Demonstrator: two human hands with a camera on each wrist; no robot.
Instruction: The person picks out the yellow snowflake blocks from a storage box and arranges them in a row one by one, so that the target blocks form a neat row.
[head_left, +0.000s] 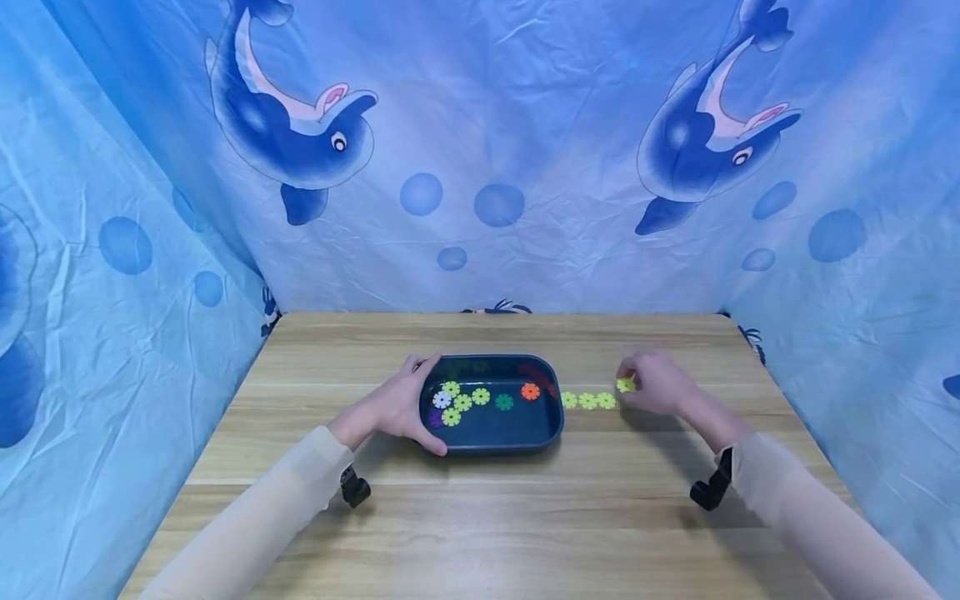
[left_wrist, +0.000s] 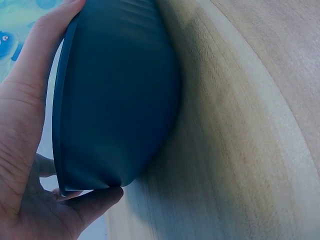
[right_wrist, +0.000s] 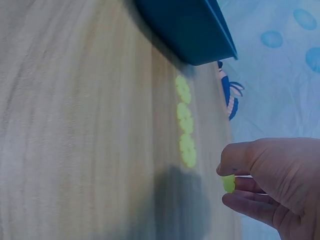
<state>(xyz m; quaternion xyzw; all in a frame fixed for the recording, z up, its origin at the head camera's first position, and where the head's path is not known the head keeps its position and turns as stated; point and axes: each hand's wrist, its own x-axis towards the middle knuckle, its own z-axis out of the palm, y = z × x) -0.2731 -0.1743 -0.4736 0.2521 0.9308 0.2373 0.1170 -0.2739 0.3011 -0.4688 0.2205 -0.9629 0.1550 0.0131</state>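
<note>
My left hand (head_left: 401, 407) grips the left end of a dark blue tray (head_left: 495, 448), thumb at the near rim and fingers at the far one. Inside the tray lie several yellow-green snowflake discs (head_left: 481, 397), plus a white disc (head_left: 442, 400), a purple disc (head_left: 435, 419), a green disc (head_left: 504, 402) and an orange disc (head_left: 530, 392). Between thumb and fingertips my right hand (head_left: 654, 383) pinches one yellow-green snowflake disc (right_wrist: 229, 183), held above the table. Three yellow-green discs (head_left: 587, 401) lie in a row on the wood, stretching from the tray's right side towards that hand.
The wooden table (head_left: 495, 533) ends at the back against a blue curtain (head_left: 510, 267) printed with dolphins. More curtain hangs along both sides. A small black camera (head_left: 712, 492) is strapped to the right wrist, another black camera (head_left: 356, 488) to the left.
</note>
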